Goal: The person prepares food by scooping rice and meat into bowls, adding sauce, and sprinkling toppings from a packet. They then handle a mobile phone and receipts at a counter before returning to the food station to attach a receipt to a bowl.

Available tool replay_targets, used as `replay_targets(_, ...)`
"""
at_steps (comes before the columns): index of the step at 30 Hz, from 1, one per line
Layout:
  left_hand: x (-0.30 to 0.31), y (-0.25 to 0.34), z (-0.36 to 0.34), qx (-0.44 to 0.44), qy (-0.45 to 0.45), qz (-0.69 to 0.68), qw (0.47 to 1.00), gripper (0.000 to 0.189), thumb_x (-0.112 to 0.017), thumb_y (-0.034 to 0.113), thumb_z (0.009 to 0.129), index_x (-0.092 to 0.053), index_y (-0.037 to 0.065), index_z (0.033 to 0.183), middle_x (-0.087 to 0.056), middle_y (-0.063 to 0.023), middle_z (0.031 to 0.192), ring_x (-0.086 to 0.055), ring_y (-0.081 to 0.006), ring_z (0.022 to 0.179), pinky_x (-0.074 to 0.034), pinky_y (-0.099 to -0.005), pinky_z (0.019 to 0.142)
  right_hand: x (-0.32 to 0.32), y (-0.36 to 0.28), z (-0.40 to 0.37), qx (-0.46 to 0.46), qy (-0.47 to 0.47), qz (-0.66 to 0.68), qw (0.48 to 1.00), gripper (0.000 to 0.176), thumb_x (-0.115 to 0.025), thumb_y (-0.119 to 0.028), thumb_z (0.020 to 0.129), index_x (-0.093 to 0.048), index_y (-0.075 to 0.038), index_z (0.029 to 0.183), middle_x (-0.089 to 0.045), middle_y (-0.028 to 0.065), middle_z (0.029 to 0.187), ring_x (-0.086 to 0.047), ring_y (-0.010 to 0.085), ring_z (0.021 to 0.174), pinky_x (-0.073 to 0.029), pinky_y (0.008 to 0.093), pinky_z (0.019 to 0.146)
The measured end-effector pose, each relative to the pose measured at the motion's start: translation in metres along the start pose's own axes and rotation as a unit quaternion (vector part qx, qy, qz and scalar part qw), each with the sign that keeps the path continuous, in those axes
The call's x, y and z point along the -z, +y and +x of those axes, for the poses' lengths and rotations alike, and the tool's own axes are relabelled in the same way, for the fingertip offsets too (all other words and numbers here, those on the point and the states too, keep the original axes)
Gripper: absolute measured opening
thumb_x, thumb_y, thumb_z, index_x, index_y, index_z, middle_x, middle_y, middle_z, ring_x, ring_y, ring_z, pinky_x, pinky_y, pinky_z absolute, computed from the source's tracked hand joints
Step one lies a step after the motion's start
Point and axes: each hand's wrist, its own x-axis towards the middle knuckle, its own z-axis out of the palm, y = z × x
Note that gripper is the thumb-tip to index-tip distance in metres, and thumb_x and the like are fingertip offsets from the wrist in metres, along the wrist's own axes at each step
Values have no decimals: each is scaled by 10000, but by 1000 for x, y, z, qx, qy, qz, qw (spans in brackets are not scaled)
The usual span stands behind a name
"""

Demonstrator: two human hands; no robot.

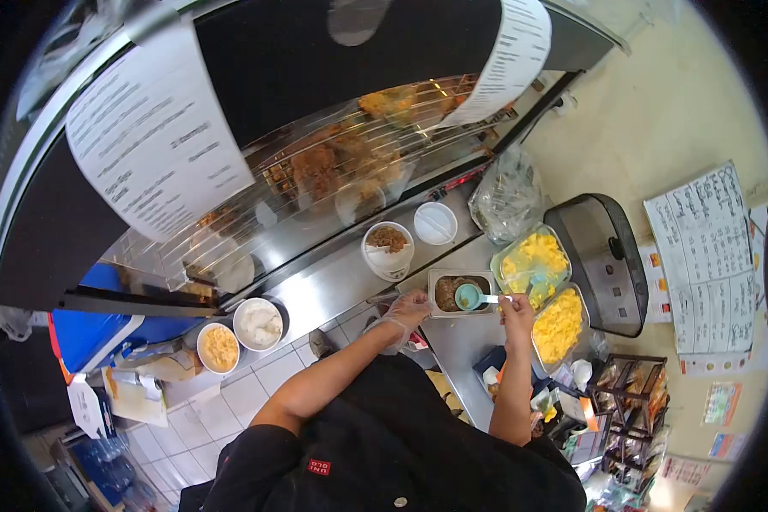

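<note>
My right hand (517, 314) grips the white handle of a scoop (468, 297), whose light blue-green bowl is over a metal container (438, 282) of brown food. At the container's left edge is my left hand (407, 312), in what looks like a clear glove, its fingers bent near the rim; whether they grip it is hard to tell. Just right of the scoop hand, a tray of yellow food (559, 326) stands below a second one (533, 263). A white tub with brown food (387, 241) is up and left of the metal container, beside a white lid (435, 223).
Two white tubs, one with orange shreds (218, 348) and one with white food (258, 325), are at the left. A glass display case (333, 162) spans the top. A dark bin (602, 264), a plastic bag (508, 194) and a packet rack (631, 410) are at the right.
</note>
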Motion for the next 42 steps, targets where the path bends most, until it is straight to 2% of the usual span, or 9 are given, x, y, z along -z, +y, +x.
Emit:
replay_targets(9,1,0,1,5,27,38,999,218,-632,234,837,-579,66,965,-598,-35,810,-558,-125,735,-462,-284,673,-3,29,8,-14,57,-65,996,260,-726,-235,826,-576,-90,981,-554,-16,795,-553,93,683,-515,268,620)
replay_targets(12,2,-5,2,17,29,38,999,230,-623,240,842,-578,77,998,-608,-36,844,-569,-142,756,-468,-302,684,18,23,15,-208,-144,90,963,280,-696,-204,861,-579,-25,1042,-563,-7,838,-561,91,730,-571,297,730)
replay_targets(14,3,-4,4,57,23,-8,998,235,-619,244,846,-579,82,1012,-612,-35,858,-574,-151,765,-471,-314,688,26,37,23,-211,-173,71,959,226,-691,-186,864,-583,-46,1005,-562,-11,835,-558,86,733,-568,289,726)
replay_targets(18,15,-9,10,-40,46,0,998,247,-616,231,858,-571,72,1042,-599,-29,890,-551,-132,794,-459,-292,701,18,34,14,-233,-211,46,948,142,-706,-155,848,-574,-107,873,-559,-24,835,-548,78,716,-557,262,715)
replay_targets(23,34,16,12,-31,9,20,999,266,-611,221,878,-557,63,1085,-583,-21,936,-522,-107,819,-441,-255,721,8,27,12,-231,-202,65,950,168,-732,-146,816,-564,-138,803,-549,-44,769,-544,67,693,-538,268,713)
replay_targets(31,48,75,11,-35,20,-140,989,352,-602,310,939,-551,74,1194,-604,-23,985,-567,-116,878,-458,-250,793,-6,-31,37,-198,-185,102,957,167,-740,-144,800,-575,-122,784,-496,-56,682,-515,53,613,-545,241,661)
replay_targets(33,66,77,10,-68,8,-37,997,384,-608,329,934,-544,76,1216,-613,-29,1016,-583,-128,895,-463,-267,825,-14,-50,53,-185,-177,102,961,135,-716,-124,826,-582,-120,807,-523,-58,670,-503,27,565,-560,214,589)
replay_targets(37,97,69,-29,-86,50,-63,993,405,-601,330,938,-536,78,1248,-614,-55,1119,-576,-137,1006,-446,-278,901,-39,-90,93,-136,-175,124,967,164,-727,-124,811,-565,-109,798,-484,-53,675,-507,50,592,-557,225,638)
replay_targets(42,128,60,-108,-1,110,-137,984,407,-592,299,947,-530,15,1233,-601,-73,1136,-560,-141,1042,-429,-280,933,-86,-134,131,-82,-188,152,967,148,-715,-127,828,-574,-86,814,-529,-31,694,-529,55,598,-572,205,598)
